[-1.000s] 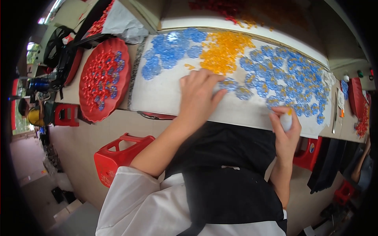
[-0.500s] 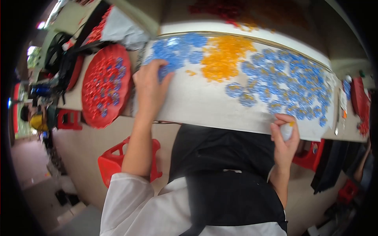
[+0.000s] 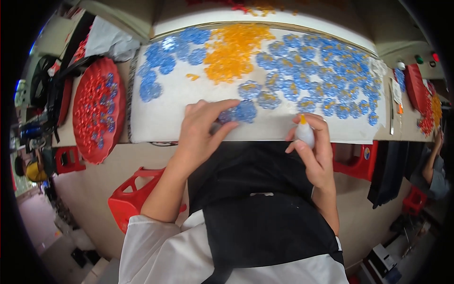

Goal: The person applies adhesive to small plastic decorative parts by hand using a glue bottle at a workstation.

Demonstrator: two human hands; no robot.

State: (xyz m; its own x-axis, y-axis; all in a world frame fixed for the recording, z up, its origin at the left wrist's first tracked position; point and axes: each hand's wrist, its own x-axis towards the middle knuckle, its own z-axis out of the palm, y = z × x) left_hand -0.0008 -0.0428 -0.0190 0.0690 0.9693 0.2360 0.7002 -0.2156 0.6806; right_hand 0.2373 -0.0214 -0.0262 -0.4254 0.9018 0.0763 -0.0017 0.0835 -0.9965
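Observation:
My left hand (image 3: 203, 130) is at the front of the white work surface (image 3: 175, 104), with thumb and forefinger closed round translucent blue flower-shaped pieces (image 3: 246, 111). In my right hand (image 3: 317, 146), near the front edge, is a small white squeeze bottle (image 3: 305, 135) with a yellow tip pointing up. Behind my left hand lies a heap of small orange-yellow pieces (image 3: 231, 57). More blue flower pieces (image 3: 163, 57) are grouped at the far left. Many others, with yellowish centres (image 3: 307, 80), spread over the right part of the surface.
On the left stands a round red tray (image 3: 120, 102) of small red and blue pieces. A metal strip (image 3: 391, 111) and a red tray (image 3: 416, 87) lie at the right. Red stools (image 3: 125, 201) stand below the table. Another person's arm (image 3: 432, 158) shows at the far right.
My left hand has come from the blue group at the far left to the front middle, bringing blue flower pieces. My right hand with the bottle has moved left. The view has shifted too.

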